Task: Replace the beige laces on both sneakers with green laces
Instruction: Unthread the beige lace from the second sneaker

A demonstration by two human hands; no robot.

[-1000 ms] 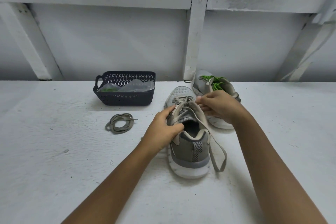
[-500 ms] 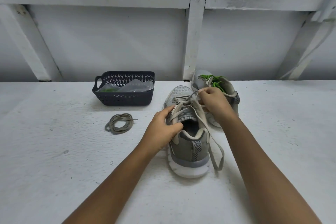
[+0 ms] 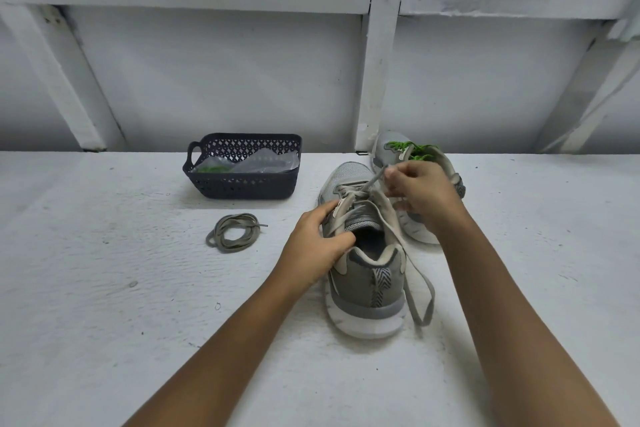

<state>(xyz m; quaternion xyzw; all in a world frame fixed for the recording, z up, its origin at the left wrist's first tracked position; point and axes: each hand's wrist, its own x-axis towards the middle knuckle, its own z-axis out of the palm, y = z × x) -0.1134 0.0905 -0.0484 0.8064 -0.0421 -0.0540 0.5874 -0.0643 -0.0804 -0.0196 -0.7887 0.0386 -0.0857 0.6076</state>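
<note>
a grey mesh sneaker with a thick white sole (image 3: 367,284) stands on the white painted table top (image 3: 104,288), heel toward the camera and toe pointing away. the left hand (image 3: 317,246) holds it at the left side of the collar, fingers curled over the edge beside the eyelets and thumb against the opening. the right hand (image 3: 424,192) is raised just above the tongue and pinches a strand of the flat beige lace (image 3: 424,321) between thumb and forefinger, the strand running taut down to the eyelets; its other fingers are curled in. the rest of that lace trails down the shoe's right side and makes a long loop on the table beside the heel.

just behind the right hand stands a second grey sneaker (image 3: 389,146), threaded with bright green laces (image 3: 412,149), partly hidden by the hand. to the left, well apart from the shoes, a loose beige lace coiled in a ring (image 3: 232,230) lies on the table. behind it sits a dark perforated plastic basket with a handle (image 3: 242,189), holding a crumpled clear plastic bag (image 3: 266,163) with something green (image 3: 213,169) inside. a white wall with white beams (image 3: 379,62) rises behind the table.
</note>
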